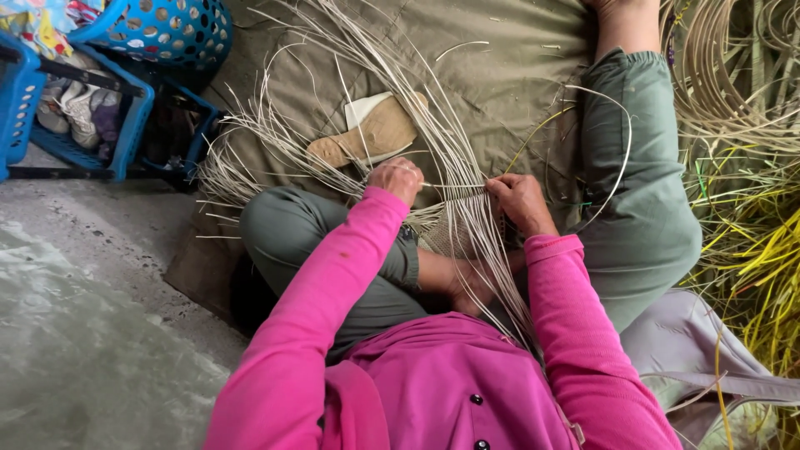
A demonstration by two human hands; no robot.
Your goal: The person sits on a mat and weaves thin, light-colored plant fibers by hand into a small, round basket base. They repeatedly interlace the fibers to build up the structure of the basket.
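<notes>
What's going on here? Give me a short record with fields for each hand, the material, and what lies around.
left hand: closed on pale cane strands, knuckles up
right hand: pinching the same strands at the woven piece
woven piece: small, resting on the lap between the knees
strands: long, thin, fanning out over the olive mat
on the mat: a tan sandal
far left: blue plastic baskets
far right: coiled cane and yellow strips
</notes>
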